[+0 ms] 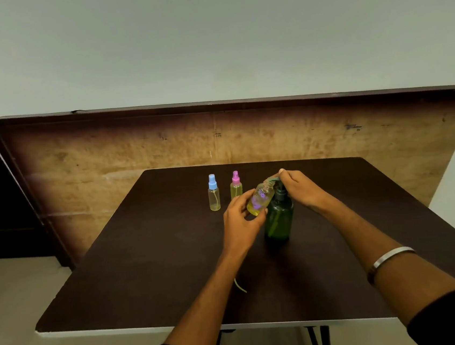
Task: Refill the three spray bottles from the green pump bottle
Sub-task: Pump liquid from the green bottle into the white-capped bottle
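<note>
A green pump bottle (279,220) stands upright near the middle of the dark table (144,251). My left hand (241,221) grips an uncapped clear spray bottle (260,199) with yellowish liquid, tilted so its open neck sits under the pump's spout. My right hand (299,188) rests on the pump head, fingers curled over it. Two capped spray bottles stand upright behind, one with a blue cap (213,193) and one with a pink cap (236,185).
A thin pale dip tube (240,285) lies on the table near my left forearm; its spray head is hidden. A wooden board (107,162) leans against the wall behind the table. A metal bangle (389,257) circles my right wrist.
</note>
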